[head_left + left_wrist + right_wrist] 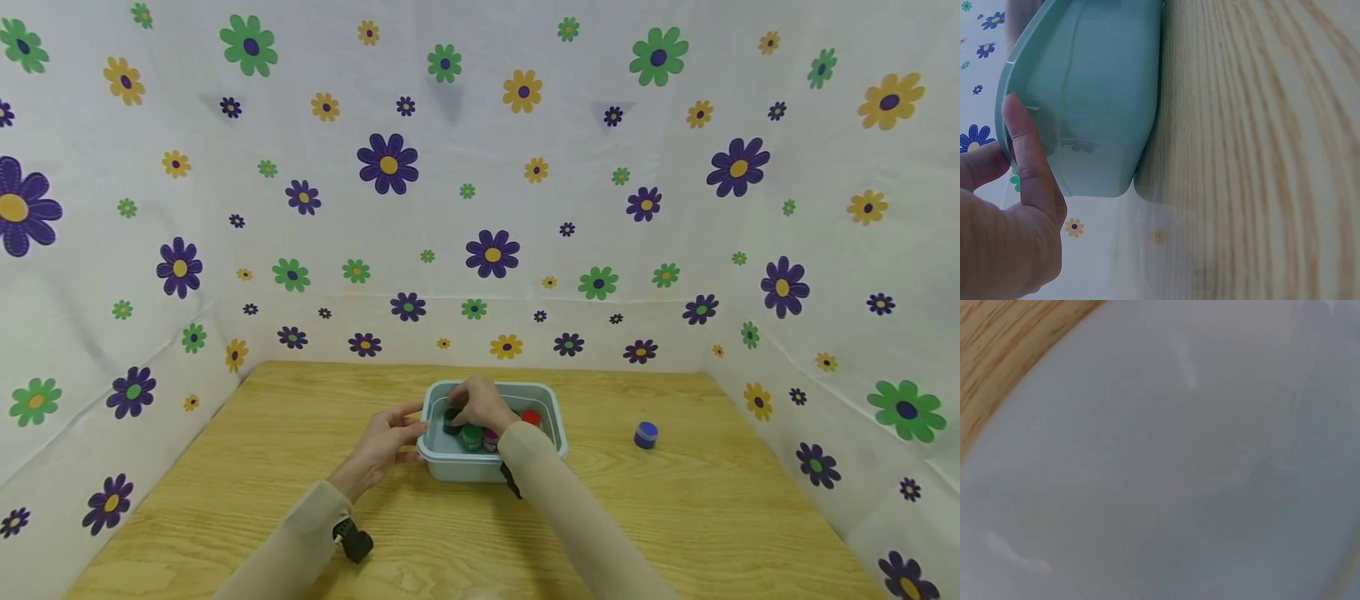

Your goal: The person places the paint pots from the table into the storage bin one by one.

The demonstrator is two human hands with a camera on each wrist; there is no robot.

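A pale blue-green plastic tub (468, 472) stands on the table. At its left end my left hand (378, 446) holds the rim; the left wrist view shows its fingers (1030, 159) against the outer wall. Reaching into the tub from the right, my right hand (482, 406) has its fingers curled down on a small black paint jar (451, 423). Beside that jar sit a green jar (471, 438) and a purple jar (491, 440), and a red-lidded jar (531, 417) lies farther right. The right hand partly hides the contents. Only the tub's blurred wall (1147, 437) fills most of the right wrist view.
A blue jar (646, 434) stands on the wooden table (675, 517), to the right of the tub. Flower-printed white sheeting (450, 208) hangs behind the table and along both sides. A small black device (352, 540) is strapped at the left wrist.
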